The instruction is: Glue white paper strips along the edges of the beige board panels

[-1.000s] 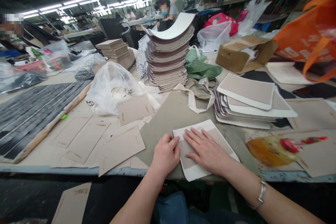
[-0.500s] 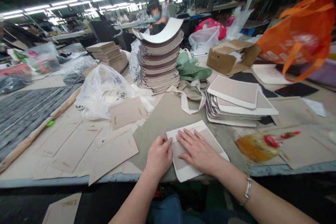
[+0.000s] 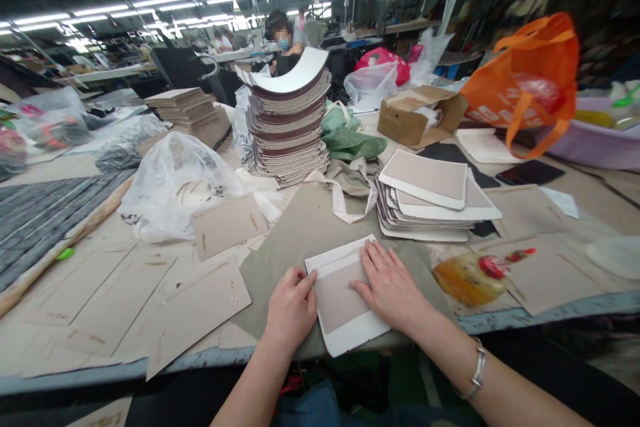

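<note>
A beige cardboard panel with white folded borders [image 3: 343, 300] lies on a grey-green cloth [image 3: 280, 240] at the table's front edge. My left hand [image 3: 293, 303] is closed at the panel's left edge, index finger and thumb on its border. Flat on the panel's right side rests my right hand [image 3: 393, 283], fingers stretched out toward the far edge. Beyond the right hand is a stack of similar bordered panels [image 3: 425, 180]. A bottle of amber liquid with a red cap [image 3: 465, 277] lies to the right.
A tall pile of curved boards [image 3: 290, 127] stands behind the cloth. Loose cardboard pieces [image 3: 200, 307] and a clear plastic bag [image 3: 175, 180] lie to the left. A brown box [image 3: 420, 117], an orange bag [image 3: 525, 80] and a phone [image 3: 530, 172] are at the right. Another person [image 3: 283, 40] sits beyond.
My right hand has slid from the middle of the panel toward its right edge, uncovering more of the beige face. The left hand stays at the left edge. The camera view has turned slightly right.
</note>
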The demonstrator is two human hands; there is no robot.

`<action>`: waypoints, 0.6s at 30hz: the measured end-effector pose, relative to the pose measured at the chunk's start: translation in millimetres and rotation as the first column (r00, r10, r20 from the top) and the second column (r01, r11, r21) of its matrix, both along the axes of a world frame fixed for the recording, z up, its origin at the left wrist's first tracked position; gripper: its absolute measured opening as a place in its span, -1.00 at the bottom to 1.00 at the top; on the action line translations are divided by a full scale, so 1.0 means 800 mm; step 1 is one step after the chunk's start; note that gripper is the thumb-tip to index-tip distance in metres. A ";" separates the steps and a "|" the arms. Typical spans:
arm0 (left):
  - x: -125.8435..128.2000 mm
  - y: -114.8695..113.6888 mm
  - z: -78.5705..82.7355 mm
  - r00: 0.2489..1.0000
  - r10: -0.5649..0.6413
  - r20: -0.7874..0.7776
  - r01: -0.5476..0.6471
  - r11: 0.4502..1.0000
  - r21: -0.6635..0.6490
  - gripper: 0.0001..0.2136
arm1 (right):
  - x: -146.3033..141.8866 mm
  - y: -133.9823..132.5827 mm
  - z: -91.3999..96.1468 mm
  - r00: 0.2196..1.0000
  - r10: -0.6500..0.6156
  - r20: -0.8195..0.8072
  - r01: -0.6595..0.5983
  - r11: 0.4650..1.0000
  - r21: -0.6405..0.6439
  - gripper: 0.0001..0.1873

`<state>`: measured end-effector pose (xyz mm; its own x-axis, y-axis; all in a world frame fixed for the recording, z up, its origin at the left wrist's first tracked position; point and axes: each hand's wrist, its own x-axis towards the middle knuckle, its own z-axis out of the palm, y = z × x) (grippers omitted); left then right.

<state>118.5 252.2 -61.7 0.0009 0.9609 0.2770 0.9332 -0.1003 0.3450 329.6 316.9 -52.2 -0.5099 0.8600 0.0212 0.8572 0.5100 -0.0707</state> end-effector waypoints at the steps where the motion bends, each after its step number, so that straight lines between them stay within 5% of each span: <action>1: 0.000 0.000 0.000 1.000 0.001 -0.001 -0.001 1.000 -0.003 -0.67 | 0.000 0.000 -0.001 1.000 -0.003 0.004 0.003 1.000 0.006 -0.28; 13: 0.001 0.000 0.000 1.000 0.019 0.005 -0.019 0.999 -0.039 -0.66 | -0.002 -0.004 0.000 0.999 -0.036 -0.026 0.035 0.999 -0.020 -0.26; 18: -0.005 0.005 0.000 0.988 0.023 0.153 -0.015 0.999 -0.051 -0.67 | 0.009 0.004 0.011 0.988 0.010 -0.151 0.003 0.997 0.081 -0.40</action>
<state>114.5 256.3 -62.0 -0.0563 0.9728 0.2249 0.8703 -0.0625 0.4886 336.8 320.2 -43.3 -0.4986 0.8504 0.1678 0.8379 0.5225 -0.1579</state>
